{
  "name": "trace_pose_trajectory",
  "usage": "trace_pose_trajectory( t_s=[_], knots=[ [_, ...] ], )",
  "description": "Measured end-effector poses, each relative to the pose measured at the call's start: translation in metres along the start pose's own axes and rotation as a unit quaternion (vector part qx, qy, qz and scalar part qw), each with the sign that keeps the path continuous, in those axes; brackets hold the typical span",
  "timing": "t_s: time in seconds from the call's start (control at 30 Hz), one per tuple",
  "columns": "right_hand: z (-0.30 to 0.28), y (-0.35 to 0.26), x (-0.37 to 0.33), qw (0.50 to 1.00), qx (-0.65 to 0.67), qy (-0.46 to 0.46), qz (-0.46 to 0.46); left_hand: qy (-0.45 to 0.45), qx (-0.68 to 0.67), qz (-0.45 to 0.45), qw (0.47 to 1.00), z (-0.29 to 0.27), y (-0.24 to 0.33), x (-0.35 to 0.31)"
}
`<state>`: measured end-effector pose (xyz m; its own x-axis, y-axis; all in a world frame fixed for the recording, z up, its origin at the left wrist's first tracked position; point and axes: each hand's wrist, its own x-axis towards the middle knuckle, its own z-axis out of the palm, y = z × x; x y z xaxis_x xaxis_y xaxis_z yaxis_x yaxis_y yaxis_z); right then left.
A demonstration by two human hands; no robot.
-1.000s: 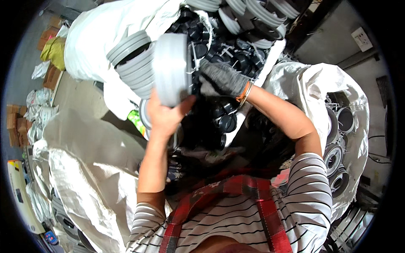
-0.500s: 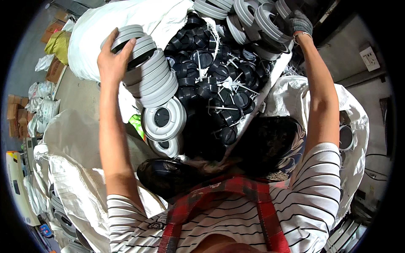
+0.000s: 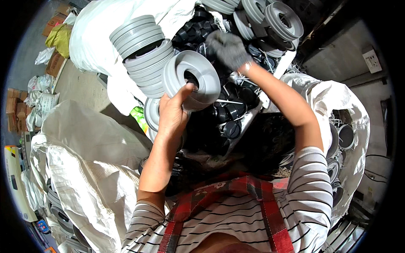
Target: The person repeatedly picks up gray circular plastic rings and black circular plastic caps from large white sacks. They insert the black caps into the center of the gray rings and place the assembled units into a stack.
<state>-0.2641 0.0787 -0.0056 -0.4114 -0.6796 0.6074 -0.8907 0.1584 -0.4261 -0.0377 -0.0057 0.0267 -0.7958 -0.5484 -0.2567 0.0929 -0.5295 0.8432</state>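
Note:
My bare left hand point(image 3: 172, 111) grips a grey round plastic ring piece point(image 3: 206, 82), its thumb hooked in the centre hole. The piece is tilted and hangs over the near left part of the black round plastic caps point(image 3: 232, 129). My right hand point(image 3: 228, 49), in a grey glove, is curled low over the caps just beyond the ring piece; its fingertips are hidden, and so is anything in them. Left of the held piece leans a stack of grey rings point(image 3: 145, 67), with another grey ring piece point(image 3: 151, 113) below it.
More grey rings point(image 3: 283, 21) lie at the far right of the caps. White sacks surround the pile: one at far left point(image 3: 105, 38), one at near left point(image 3: 80, 168), and one at right point(image 3: 358, 126) holding round parts. Cardboard boxes point(image 3: 55, 63) stand at the left edge.
My left hand has left the top of the grey stack, moved right and nearer, and now holds a grey ring piece. My right hand has come from the far-right rings leftward over the caps.

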Motion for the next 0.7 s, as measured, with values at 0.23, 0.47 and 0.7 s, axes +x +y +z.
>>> trace_pose_trajectory(
  t_s=[0.23, 0.47, 0.7],
  knots=[
    [0.086, 0.071, 0.000, 0.936, -0.138, -0.208, 0.246, -0.009, 0.067, -0.009, 0.998, 0.002, 0.013, -0.007],
    [0.055, 0.042, 0.007, 0.900, -0.091, -0.293, 0.308, -0.006, 0.054, 0.028, 0.998, 0.003, 0.005, -0.005],
    [0.059, 0.054, -0.005, 0.933, -0.109, -0.186, 0.290, 0.009, 0.082, 0.058, 0.995, -0.001, -0.008, 0.001]
  ],
)
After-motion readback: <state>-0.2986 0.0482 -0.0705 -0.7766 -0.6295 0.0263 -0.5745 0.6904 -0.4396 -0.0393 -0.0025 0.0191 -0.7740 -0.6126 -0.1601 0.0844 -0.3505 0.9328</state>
